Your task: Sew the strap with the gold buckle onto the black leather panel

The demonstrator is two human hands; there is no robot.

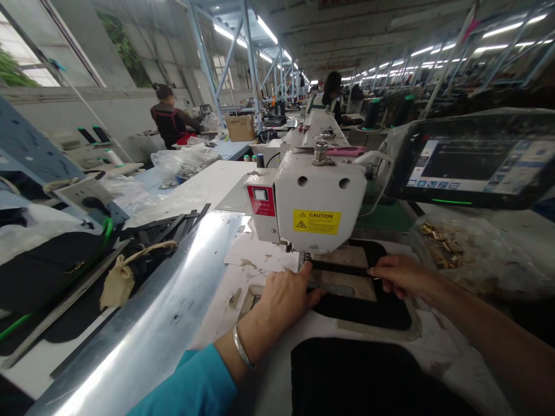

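Apparently to keep it straight, my right hand (399, 276) pinches one end of the narrow black strip (342, 267) lying across the flat tan board (362, 287), while my left hand (282, 296), thumb and forefinger apart, seems to steady its other end beneath the white sewing-machine head (318, 193).

You are in a large sewing workshop, factory-like in scale: in front of you stands a white industrial sewing machine (323, 193) with a yellow CAUTION label (316, 222), a control screen (468, 162) to its right and thread cones (372, 114) behind, while beyond it other people (169, 124) appear among blue steel frames (250, 52) under long rows of ceiling lights (266, 29)
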